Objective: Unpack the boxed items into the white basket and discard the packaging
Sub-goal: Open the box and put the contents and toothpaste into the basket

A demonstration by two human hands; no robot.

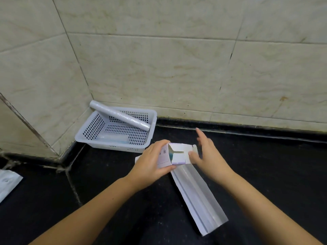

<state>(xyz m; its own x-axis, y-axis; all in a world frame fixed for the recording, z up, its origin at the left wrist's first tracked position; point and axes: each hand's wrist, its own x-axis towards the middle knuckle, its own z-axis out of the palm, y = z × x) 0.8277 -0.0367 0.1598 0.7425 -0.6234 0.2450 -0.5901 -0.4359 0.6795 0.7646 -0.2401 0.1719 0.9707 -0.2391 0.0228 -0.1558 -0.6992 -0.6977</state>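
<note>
My left hand (152, 160) grips a small white box with lilac trim (172, 154), held on its side just above the black counter. Its end flaps stand open toward the right, and something bluish shows inside. My right hand (209, 154) is at that open end, thumb on a flap, the other fingers spread. Behind the box, in the corner, sits the white perforated basket (99, 129). A wrapped whitish roll (120, 115) leans across it, and a clear packet with a blue item (115, 139) lies on its floor.
A long flattened white carton (198, 197) lies on the black counter (265, 174) under and in front of my hands. Another white packet (7, 183) lies at the left edge. Tiled walls close the back and left.
</note>
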